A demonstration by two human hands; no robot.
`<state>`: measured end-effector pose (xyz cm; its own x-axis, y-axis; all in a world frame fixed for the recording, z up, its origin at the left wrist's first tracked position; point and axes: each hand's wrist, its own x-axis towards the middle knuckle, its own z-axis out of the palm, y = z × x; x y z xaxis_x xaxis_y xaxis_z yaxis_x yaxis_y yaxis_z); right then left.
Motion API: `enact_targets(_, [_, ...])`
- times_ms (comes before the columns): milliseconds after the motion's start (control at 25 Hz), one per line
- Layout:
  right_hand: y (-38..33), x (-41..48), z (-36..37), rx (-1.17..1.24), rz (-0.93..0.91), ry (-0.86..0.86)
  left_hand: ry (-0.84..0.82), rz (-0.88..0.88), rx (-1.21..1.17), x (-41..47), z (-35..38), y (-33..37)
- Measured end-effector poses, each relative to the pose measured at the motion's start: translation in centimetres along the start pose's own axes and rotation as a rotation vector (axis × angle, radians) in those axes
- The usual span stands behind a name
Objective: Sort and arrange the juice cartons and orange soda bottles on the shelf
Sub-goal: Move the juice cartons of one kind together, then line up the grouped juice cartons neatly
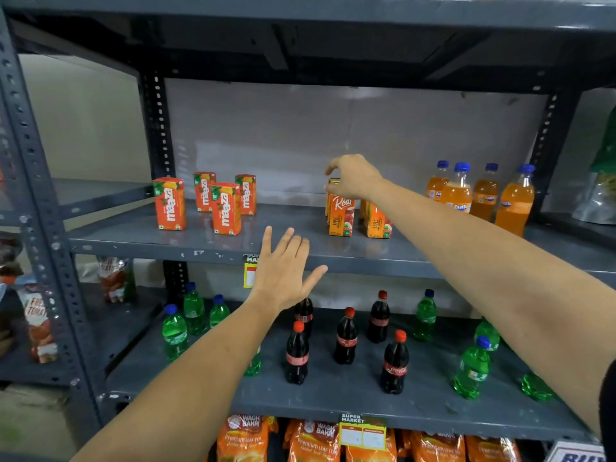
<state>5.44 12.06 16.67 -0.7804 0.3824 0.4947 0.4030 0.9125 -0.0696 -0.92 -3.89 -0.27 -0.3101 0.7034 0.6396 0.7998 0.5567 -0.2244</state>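
Observation:
On the grey middle shelf [300, 251] several orange Maaza cartons [170, 205] stand at the left. Orange Real apple cartons [341, 215] stand in the middle, with another [378, 225] beside them. Several orange soda bottles [460, 188] with blue caps stand upright at the right. My right hand [353, 176] reaches over the Real cartons, its fingers pinching the top of a rear carton [333, 182] that is mostly hidden. My left hand [283, 271] hovers in front of the shelf edge, fingers spread, holding nothing.
The lower shelf [333, 405] holds green soda bottles [175, 331] and cola bottles [296, 355], spread apart. Tea packets [246, 438] lie below. Slotted steel uprights [43, 228] frame the left side; snack bags [600, 181] sit at the far right.

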Motion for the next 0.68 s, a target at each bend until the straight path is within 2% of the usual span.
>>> enact_targets(240, [-4.2, -0.7, 2.1, 0.047, -0.031, 0.081, 0.214, -0.033, 0.029, -1.2, -0.8, -4.7])
enact_targets(520, [-13.4, -1.5, 6.7, 0.046, -0.041, 0.265, 0.461, -0.08, 0.016, -1.4, -2.0, -15.5])
enact_targets(680, [-18.8, -0.5, 9.2, 0.015, 0.031, 0.284, 0.413, -0.117, 0.072, -1.5, -2.3, -22.3])
